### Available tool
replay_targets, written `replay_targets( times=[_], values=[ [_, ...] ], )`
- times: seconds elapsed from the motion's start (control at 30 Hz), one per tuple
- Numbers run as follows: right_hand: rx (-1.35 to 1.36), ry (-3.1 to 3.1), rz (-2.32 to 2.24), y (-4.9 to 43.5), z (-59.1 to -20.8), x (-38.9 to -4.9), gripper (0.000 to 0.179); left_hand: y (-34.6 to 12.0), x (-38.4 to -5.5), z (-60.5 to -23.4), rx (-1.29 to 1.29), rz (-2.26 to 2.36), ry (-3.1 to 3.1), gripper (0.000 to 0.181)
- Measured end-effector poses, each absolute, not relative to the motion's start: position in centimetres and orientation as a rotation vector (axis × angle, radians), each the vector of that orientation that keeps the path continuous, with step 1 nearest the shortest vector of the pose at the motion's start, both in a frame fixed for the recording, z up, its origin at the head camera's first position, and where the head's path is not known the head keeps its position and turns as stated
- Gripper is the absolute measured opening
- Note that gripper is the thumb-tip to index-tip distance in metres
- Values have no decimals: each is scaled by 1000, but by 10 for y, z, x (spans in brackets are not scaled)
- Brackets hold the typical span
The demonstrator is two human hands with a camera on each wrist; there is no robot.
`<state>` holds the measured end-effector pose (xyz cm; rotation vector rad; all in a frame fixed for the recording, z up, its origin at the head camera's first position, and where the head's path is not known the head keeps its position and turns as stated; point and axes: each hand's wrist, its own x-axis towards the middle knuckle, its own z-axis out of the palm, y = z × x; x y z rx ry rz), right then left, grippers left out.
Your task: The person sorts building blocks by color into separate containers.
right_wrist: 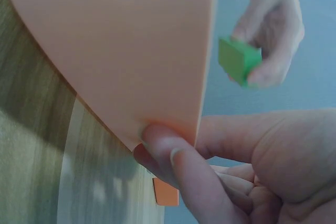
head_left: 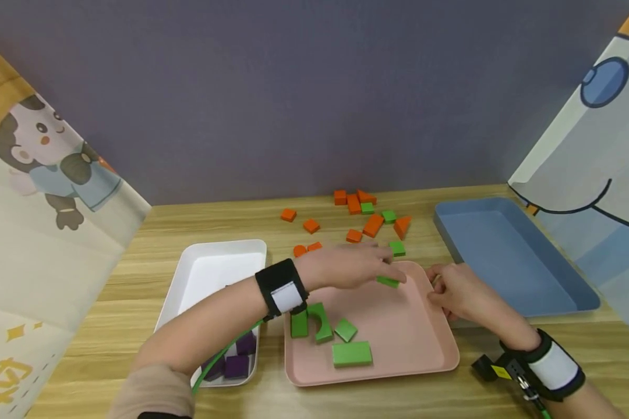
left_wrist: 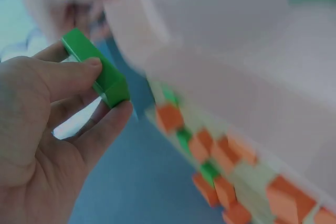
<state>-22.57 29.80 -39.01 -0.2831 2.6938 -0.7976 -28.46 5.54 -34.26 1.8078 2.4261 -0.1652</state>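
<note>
Over the far right part of the pink tray (head_left: pixel 398 331), my left hand (head_left: pixel 348 266) pinches a green block (left_wrist: pixel 100 69) between thumb and fingertips. In the right wrist view that green block (right_wrist: pixel 239 60) stands clear of the tray wall. My right hand (head_left: pixel 463 294) grips the right rim of the pink tray, its fingers against the outer wall and thumb at the edge. Inside the tray lie a green arch block (head_left: pixel 322 323), a green rectangular block (head_left: pixel 352 354), a smaller green block (head_left: pixel 345 330) and an upright-looking green piece (head_left: pixel 299 324) near the left wall.
Left of the pink tray stands a white tray (head_left: pixel 209 262) with several purple blocks (head_left: pixel 237 366), partly behind my left forearm. A blue tray (head_left: pixel 513 256) sits to the right. Several orange blocks (head_left: pixel 373 225) and green blocks (head_left: pixel 396 248) lie scattered behind, before a grey partition (head_left: pixel 304 105).
</note>
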Motion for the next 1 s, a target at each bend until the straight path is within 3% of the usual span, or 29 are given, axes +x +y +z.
replay_targets(
  times=[0.23, 0.4, 1.0],
  values=[
    [-279, 2684, -786, 299, -391, -226, 26, 69, -246, -353, 2037, -465, 2233, 48],
    [-287, 2684, -806, 298, -391, -226, 27, 77, -231, -352, 1954, -397, 2110, 45],
    [-304, 2692, -794, 298, -391, -228, 27, 84, -216, -375, 2008, -529, 1955, 58]
  ],
)
